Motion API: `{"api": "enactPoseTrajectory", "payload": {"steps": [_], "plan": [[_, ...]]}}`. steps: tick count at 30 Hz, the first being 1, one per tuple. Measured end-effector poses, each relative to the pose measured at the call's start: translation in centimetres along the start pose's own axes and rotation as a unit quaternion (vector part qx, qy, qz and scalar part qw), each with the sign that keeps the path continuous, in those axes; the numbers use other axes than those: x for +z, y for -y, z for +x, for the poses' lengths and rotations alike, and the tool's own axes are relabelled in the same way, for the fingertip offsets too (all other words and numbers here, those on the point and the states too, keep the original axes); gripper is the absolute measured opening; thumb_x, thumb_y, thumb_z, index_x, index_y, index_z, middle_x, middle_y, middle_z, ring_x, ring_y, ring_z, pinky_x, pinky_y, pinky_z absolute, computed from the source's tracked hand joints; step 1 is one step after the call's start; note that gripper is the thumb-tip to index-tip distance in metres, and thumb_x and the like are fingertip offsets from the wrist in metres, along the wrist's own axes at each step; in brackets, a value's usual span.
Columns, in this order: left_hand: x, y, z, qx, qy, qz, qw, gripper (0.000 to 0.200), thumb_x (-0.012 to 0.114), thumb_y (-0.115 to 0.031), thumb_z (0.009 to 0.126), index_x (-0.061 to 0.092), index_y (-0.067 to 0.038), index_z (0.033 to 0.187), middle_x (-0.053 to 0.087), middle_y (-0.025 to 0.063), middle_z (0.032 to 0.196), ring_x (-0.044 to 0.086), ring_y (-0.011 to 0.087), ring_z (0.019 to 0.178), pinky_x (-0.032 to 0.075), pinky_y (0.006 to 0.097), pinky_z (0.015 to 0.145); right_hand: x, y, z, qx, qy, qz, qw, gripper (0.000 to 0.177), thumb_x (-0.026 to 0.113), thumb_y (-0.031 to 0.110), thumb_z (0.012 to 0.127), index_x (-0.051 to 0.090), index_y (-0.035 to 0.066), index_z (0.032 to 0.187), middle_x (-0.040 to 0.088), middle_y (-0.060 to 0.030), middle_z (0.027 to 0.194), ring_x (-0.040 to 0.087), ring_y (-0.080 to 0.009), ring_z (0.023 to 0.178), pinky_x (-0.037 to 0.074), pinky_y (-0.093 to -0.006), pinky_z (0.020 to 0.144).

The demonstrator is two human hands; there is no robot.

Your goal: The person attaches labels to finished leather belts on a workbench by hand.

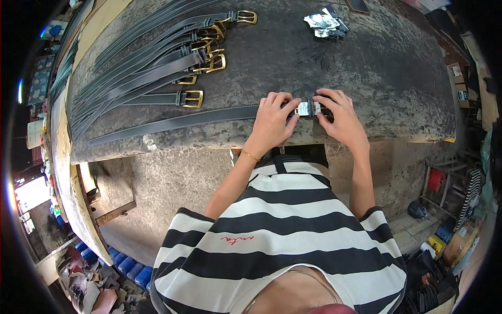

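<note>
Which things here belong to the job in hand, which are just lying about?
In use: dark belt, white tag on it, left hand, right hand, both on it.
Lying about: pile of gold-buckled belts, small packets.

A small red script word is showing on the striped shirt [236,239] at about 6 o'clock, upside down and too fine to read surely. A white tag [303,108] on the belt [172,123], near centre toward 12 o'clock, is carrying print too small to read. Labels on the boxes [460,83] at 3 o'clock are blurring out.
</note>
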State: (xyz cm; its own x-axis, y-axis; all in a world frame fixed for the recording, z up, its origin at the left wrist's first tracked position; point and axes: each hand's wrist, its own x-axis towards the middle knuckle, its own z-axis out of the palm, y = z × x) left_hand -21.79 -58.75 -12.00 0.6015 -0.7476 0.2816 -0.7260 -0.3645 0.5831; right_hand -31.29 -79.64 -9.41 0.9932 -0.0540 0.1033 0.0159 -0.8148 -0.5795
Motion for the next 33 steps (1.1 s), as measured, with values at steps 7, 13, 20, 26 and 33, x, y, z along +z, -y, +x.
{"api": "enactPoseTrajectory", "payload": {"steps": [7, 13, 20, 26, 33], "plan": [[0.0, 0.0, 0.1, 0.006, -0.022, -0.013, 1.000, 0.037, 0.076, -0.015, 0.083, 0.070, -0.008, 0.119, 0.062, 0.0088, 0.115, 0.056, 0.0278, 0.110, 0.043, 0.0416, 0.091, -0.3, 0.3, -0.3, 0.015, 0.003, 0.016, 1.000, 0.040, 0.073, 0.007, 0.083, 0.067, 0.004, 0.123, 0.059, -0.0094, 0.138, 0.051, -0.0308, 0.131, 0.037, -0.0459, 0.112], [0.4, 0.2, -0.1, 0.005, -0.031, -0.006, 0.999, 0.037, 0.078, -0.019, 0.083, 0.070, -0.009, 0.117, 0.062, 0.0080, 0.112, 0.056, 0.0277, 0.107, 0.044, 0.0413, 0.091, 0.0, 0.0, -0.4, 0.008, -0.003, 0.019, 1.000, 0.041, 0.072, 0.006, 0.082, 0.067, 0.004, 0.122, 0.059, -0.0091, 0.139, 0.050, -0.0306, 0.132, 0.036, -0.0456, 0.113], [0.3, 0.2, 0.0, 0.002, -0.040, -0.012, 0.999, 0.035, 0.079, -0.019, 0.082, 0.070, -0.008, 0.114, 0.063, 0.0080, 0.112, 0.057, 0.0277, 0.107, 0.044, 0.0411, 0.090, 0.6, 0.2, -0.4, 0.023, -0.017, 0.020, 0.999, 0.041, 0.070, 0.005, 0.081, 0.067, 0.004, 0.122, 0.058, -0.0089, 0.139, 0.050, -0.0306, 0.132, 0.035, -0.0457, 0.113], [0.5, 0.3, -0.1, 0.003, -0.044, -0.014, 0.999, 0.033, 0.079, -0.019, 0.082, 0.070, -0.008, 0.112, 0.063, 0.0080, 0.112, 0.057, 0.0279, 0.107, 0.044, 0.0410, 0.091, 0.7, 0.5, -0.5, 0.030, -0.022, 0.021, 0.999, 0.044, 0.069, 0.005, 0.081, 0.064, 0.005, 0.124, 0.057, -0.0087, 0.138, 0.049, -0.0310, 0.133, 0.034, -0.0460, 0.114], [0.5, 0.3, -0.2, -0.002, -0.039, -0.014, 0.999, 0.034, 0.080, -0.018, 0.082, 0.070, -0.008, 0.113, 0.063, 0.0079, 0.113, 0.057, 0.0278, 0.108, 0.044, 0.0410, 0.091, 0.3, 0.5, -0.4, 0.028, -0.009, 0.027, 0.999, 0.048, 0.070, 0.004, 0.081, 0.062, 0.007, 0.128, 0.056, -0.0086, 0.140, 0.047, -0.0315, 0.135, 0.034, -0.0463, 0.115]]}}
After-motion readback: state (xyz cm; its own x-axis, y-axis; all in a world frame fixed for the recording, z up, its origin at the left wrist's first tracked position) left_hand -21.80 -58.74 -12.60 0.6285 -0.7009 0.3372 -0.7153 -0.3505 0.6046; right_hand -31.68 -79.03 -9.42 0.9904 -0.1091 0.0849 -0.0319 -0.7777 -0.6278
